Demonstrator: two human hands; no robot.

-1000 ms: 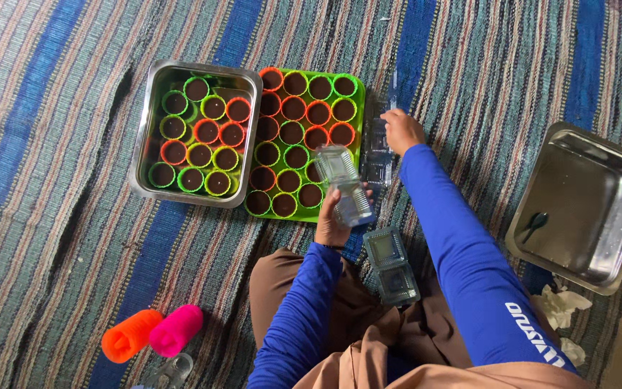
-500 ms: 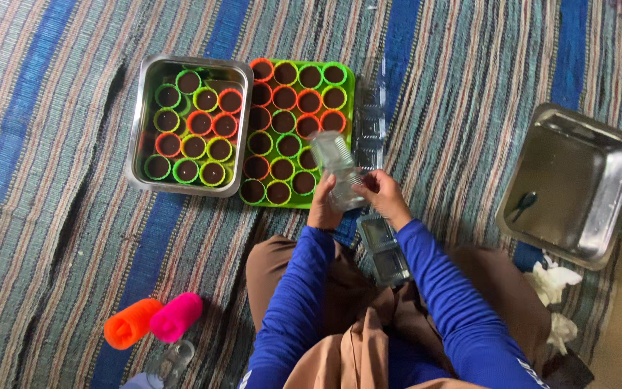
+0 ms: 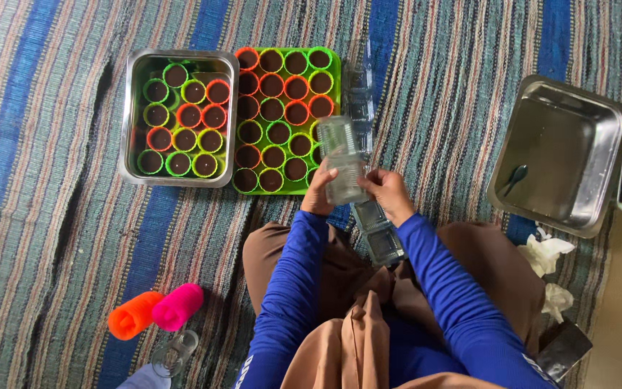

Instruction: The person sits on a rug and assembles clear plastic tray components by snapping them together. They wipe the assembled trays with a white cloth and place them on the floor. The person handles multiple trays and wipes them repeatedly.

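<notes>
- Closest in, a stack of clear plastic boxes [image 3: 379,234] lies on the lap, just under the hands.
- The left hand [image 3: 319,196] and the right hand [image 3: 389,194] each pinch one side of a see-through plastic box with a lid [image 3: 343,160], held up between them.
- Just past it, a green plastic tray [image 3: 331,65] and a shiny metal tray [image 3: 132,115] hold small round cups of dark brown filling [image 3: 273,109].

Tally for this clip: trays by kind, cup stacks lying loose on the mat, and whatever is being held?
Steel trays: 2
Green plastic tray: 1
Loose cup stacks: 2
Clear plastic box, held: 1
Total: 6
</notes>
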